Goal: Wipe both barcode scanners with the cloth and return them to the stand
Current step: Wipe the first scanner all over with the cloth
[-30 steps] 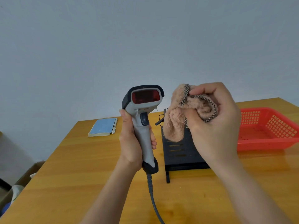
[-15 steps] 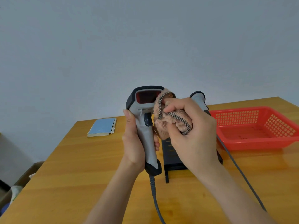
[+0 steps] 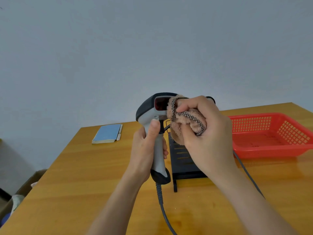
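A plain grey-blue wall [image 3: 152,48] fills most of my view, and the glossy wooden table [image 3: 76,175] in front of me stands against it.

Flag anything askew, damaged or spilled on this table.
Nothing stands out. The left hand holds the scanner upright, the right hand presses the cloth to its window, and the red basket sits flat.

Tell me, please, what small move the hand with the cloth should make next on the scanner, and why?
Probably draw the cloth leftward across the red scan window. The right hand presses the bunched cloth on the window's right part only, its left part is bare, and the left hand grips the scanner upright by its handle.
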